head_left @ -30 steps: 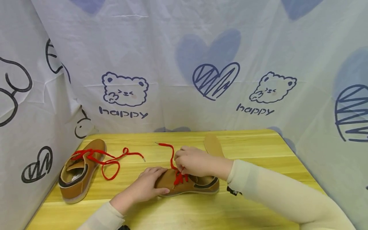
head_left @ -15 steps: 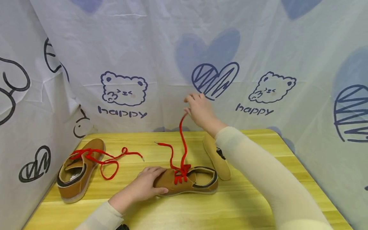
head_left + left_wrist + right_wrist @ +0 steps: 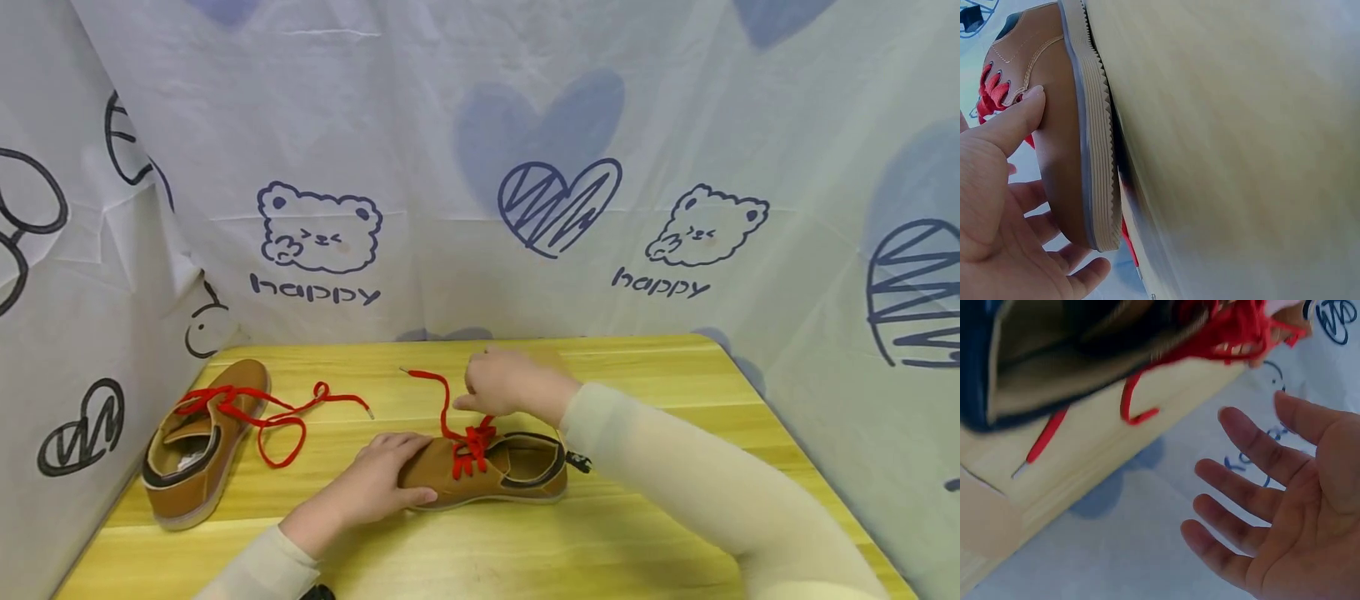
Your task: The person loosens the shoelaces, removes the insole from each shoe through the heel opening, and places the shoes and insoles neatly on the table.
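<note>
A brown shoe (image 3: pixel 528 492) with red laces lies sideways in the middle of the table, toe to the left. My left hand (image 3: pixel 375 479) holds its toe, the thumb on the near side in the left wrist view and the fingers round the far side. Above the red laces (image 3: pixel 471 450) hovers my right hand (image 3: pixel 513 383). Its fingers are spread and hold nothing in the right wrist view. One lace end (image 3: pixel 427 375) trails away behind the shoe; another lace end (image 3: pixel 1047 434) lies on the table in the right wrist view.
A second brown shoe (image 3: pixel 225 475) stands at the table's left side, its red lace (image 3: pixel 300 408) looped out to the right. A beige insole (image 3: pixel 985 519) lies behind the held shoe, mostly hidden by my right arm in the head view. A printed cloth (image 3: pixel 435 167) borders the wooden table (image 3: pixel 525 550).
My right hand pulled one red lace up high from the shoe, then came down and let it go. The left hand has stayed on the toe.
</note>
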### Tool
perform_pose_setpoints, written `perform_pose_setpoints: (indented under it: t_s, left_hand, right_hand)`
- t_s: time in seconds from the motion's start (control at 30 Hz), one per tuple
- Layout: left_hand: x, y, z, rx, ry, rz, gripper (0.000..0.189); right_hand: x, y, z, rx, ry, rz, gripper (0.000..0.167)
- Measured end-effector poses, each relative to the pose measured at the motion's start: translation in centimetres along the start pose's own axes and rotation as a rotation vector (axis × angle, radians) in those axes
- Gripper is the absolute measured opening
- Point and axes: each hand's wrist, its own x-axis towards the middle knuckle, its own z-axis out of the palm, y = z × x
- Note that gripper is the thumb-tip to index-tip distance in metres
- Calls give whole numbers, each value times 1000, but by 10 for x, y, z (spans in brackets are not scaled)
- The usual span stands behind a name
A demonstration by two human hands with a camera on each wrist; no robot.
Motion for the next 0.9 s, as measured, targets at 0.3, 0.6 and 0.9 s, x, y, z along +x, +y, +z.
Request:
perform_pose_setpoints:
  t_s: [0.3, 0.6, 0.9]
  left_hand:
    - [-1, -1, 0, -2, -3, 8, 78]
    - [-3, 0, -2, -19, 2, -5, 76]
    - [-1, -2, -1, -3, 0, -6, 77]
  right_hand:
    - [-18, -19, 18, -57, 64, -64, 44]
    - [-22, -19, 19, 6, 160, -129, 31]
    - [-11, -2, -15, 89, 191, -167, 28]
